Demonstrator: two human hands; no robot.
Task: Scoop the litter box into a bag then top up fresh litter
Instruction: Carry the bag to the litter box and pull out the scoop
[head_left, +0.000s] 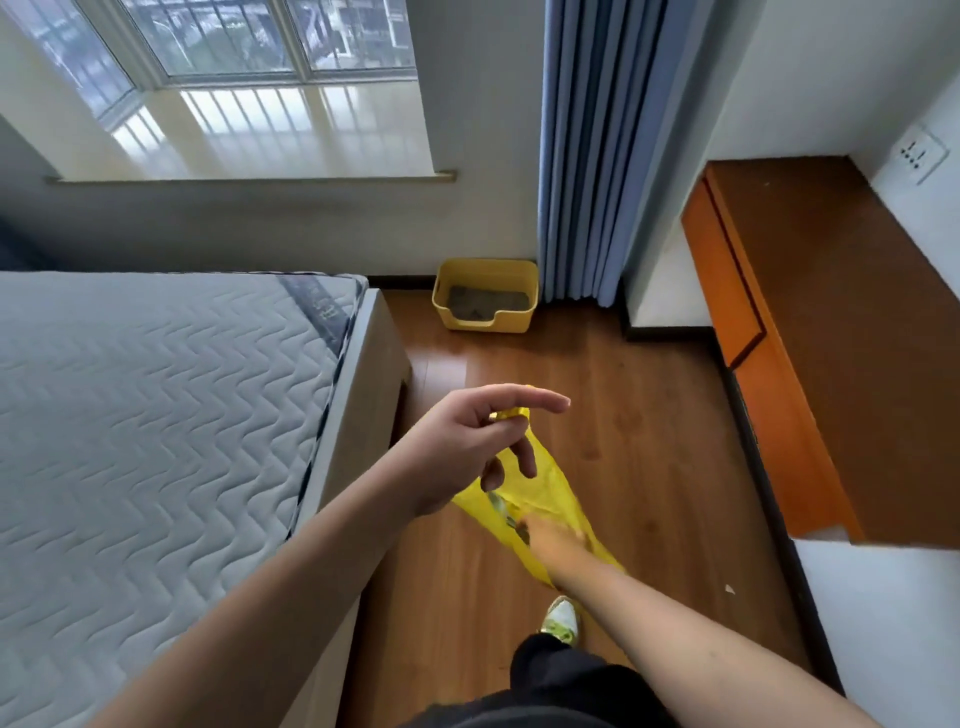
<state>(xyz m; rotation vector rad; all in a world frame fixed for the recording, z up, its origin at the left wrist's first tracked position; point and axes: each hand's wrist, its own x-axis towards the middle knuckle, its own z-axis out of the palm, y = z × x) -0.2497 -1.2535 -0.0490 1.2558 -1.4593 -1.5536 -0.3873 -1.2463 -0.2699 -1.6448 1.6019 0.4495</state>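
Wooden floor (649, 415) carries yellow litter box (485, 294) beside blue curtain (587, 156).

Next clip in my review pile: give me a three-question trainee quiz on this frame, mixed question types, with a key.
1. True or false: the yellow bag lies on the floor.
2. Which hand pinches the bag's top: A left hand, B right hand?
3. Fill in: the litter box sits on the floor beside the blue ____.

Key: 1 false, it is held up in both hands; 2 A; 3 curtain.
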